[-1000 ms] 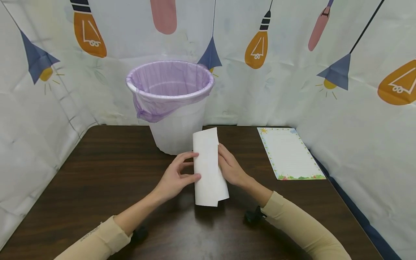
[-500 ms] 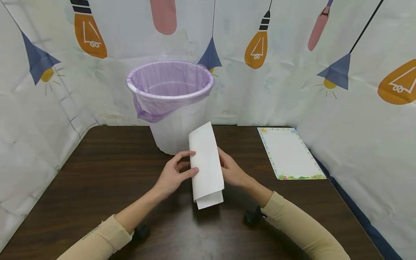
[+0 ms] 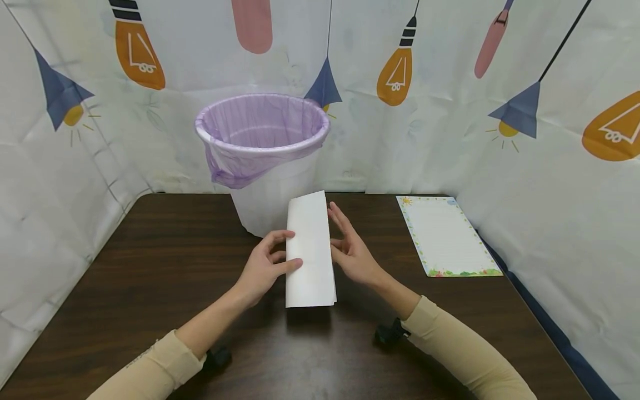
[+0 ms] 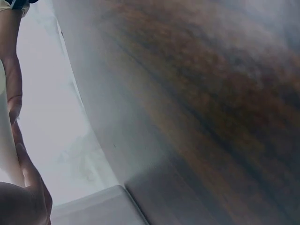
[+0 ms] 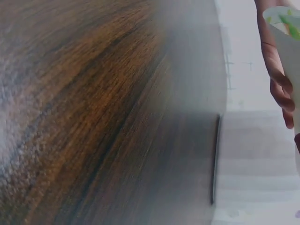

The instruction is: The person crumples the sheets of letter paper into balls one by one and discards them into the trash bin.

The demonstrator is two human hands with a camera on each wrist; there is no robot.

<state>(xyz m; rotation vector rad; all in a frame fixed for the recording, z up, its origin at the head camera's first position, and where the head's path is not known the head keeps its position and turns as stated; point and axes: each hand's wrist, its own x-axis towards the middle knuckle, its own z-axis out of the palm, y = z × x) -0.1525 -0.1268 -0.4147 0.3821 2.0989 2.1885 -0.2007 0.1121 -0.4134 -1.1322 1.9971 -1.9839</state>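
A white sheet of paper (image 3: 310,255), folded or rolled over lengthwise, stands upright between my two hands, in front of the bin. My left hand (image 3: 260,266) holds its left edge, thumb on the near face and fingers at the side. At the right edge is my right hand (image 3: 354,253), its fingers stretched out and its thumb near the paper. In the right wrist view, the end of the rolled paper (image 5: 286,51) shows a green print inside. The left wrist view catches only a slice of the paper (image 4: 7,145) beside my hands.
Behind the paper stands a white trash bin (image 3: 270,194) with a purple liner (image 3: 235,166) over its rim. A lined sheet with a decorated border (image 3: 450,239) lies at the right of the dark wooden table (image 3: 165,266). A patterned curtain (image 3: 430,139) surrounds the table.
The paper has moved slightly left; it tilted, then straightened, and its lower edges now lie closer together. My right hand's fingers have straightened along the right edge. The left hand shifted a little left.
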